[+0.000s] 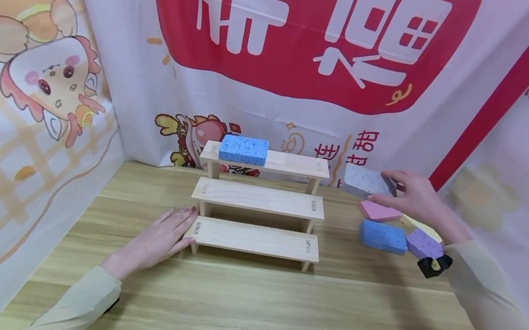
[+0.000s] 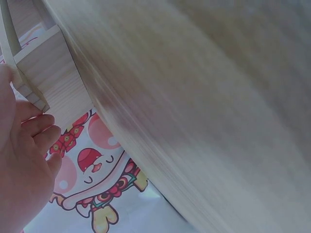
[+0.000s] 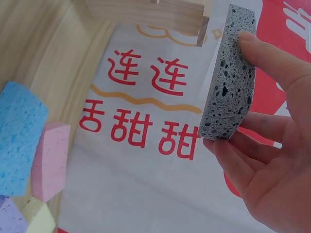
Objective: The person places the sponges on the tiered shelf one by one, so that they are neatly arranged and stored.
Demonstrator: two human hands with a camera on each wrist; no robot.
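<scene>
Nearest us is the wood-grain table [image 1: 244, 309]. Our left hand [image 1: 154, 240] touches the left end of the bottom shelf [image 1: 254, 238], its fingers long and loose, with no firm grip that we can see.

To the right lie a blue sponge [image 1: 383, 237] and, beside it, a purple sponge [image 1: 424, 244], with a yellow sponge [image 1: 420, 227] and a pink sponge [image 1: 380, 211] behind. Past these, our right hand [image 1: 415, 194] pinches the grey sponge [image 1: 367, 182] between thumb and fingers; the right wrist view shows it well apart from the pink sponge.

Farther in stand the middle shelf [image 1: 260, 198] and the top shelf [image 1: 295, 163], where 1 more sponge, the upper blue block [image 1: 243, 150], sits toward the left end. The printed cloth [image 1: 205, 83] hangs behind.

To carry the grey sponge well, we should pinch lightly, since it probably bends, hold its broad face level and lift it over the shelf edges. Our left hand should brace the shelf without pushing.

The yellow sponge is partly covered, and we cannot make out the black object [image 1: 435, 265] by the right cuff. In the left wrist view, the frame cuts off part of our hand and the wood blurs.
</scene>
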